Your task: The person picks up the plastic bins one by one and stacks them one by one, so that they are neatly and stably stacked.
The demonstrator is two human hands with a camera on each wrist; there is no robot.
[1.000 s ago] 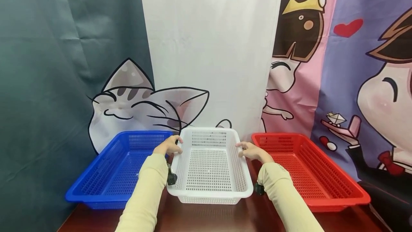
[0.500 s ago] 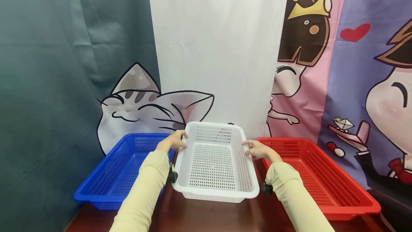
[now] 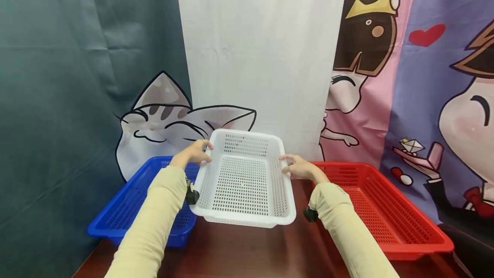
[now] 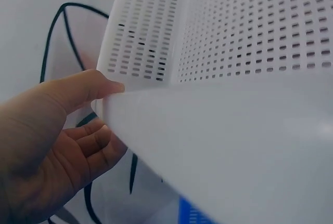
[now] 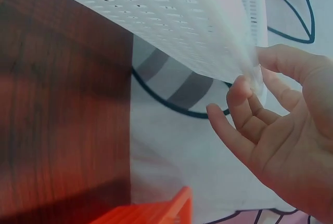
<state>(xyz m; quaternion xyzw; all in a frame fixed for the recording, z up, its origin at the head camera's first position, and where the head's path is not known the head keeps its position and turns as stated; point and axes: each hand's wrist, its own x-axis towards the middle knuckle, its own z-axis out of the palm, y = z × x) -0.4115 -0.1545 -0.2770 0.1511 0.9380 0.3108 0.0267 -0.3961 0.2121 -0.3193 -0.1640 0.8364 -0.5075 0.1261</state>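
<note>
A white perforated plastic basket [image 3: 241, 185] hangs above the table in the head view, its far end tipped up. My left hand [image 3: 194, 152] grips its left rim, thumb over the edge and fingers curled beneath, as the left wrist view shows with the hand [image 4: 67, 130]. On the opposite rim my right hand [image 3: 302, 168] pinches the edge. In the right wrist view that hand [image 5: 286, 115] has its thumb and fingertips on the rim, while the little finger stands free. Nothing shows inside the basket.
A blue basket [image 3: 102, 228] sits on the left of the dark red wooden table [image 3: 239, 256], partly behind the left arm and white basket. On the right stands a red basket [image 3: 409, 248]. Behind hangs a cartoon-printed curtain [image 3: 262, 55].
Both hands have raised the white basket higher off the table. Since half a second ago it has also shifted left, overlapping the blue basket more. Both hands keep their hold.
</note>
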